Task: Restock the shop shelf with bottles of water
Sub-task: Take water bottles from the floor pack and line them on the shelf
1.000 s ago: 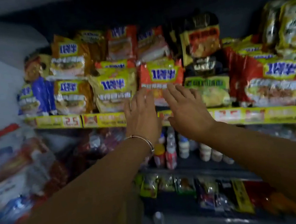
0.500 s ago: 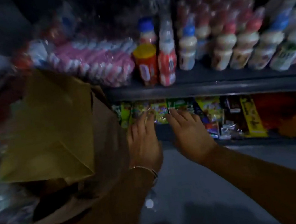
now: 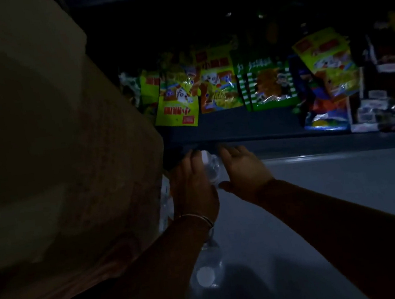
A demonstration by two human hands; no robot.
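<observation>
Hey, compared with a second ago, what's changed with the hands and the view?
The view dropped from the noodle shelf to the snack packets on the bottom shelf. Both hands came down: the left hand and right hand now flank a clear water bottle near the floor. Whether they grip it is unclear. The bracelet stays on the left wrist.

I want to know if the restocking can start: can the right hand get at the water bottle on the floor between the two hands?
Probably yes. The right hand already lies against the bottle, with the left hand on its other side, and nothing stands between them.
</observation>
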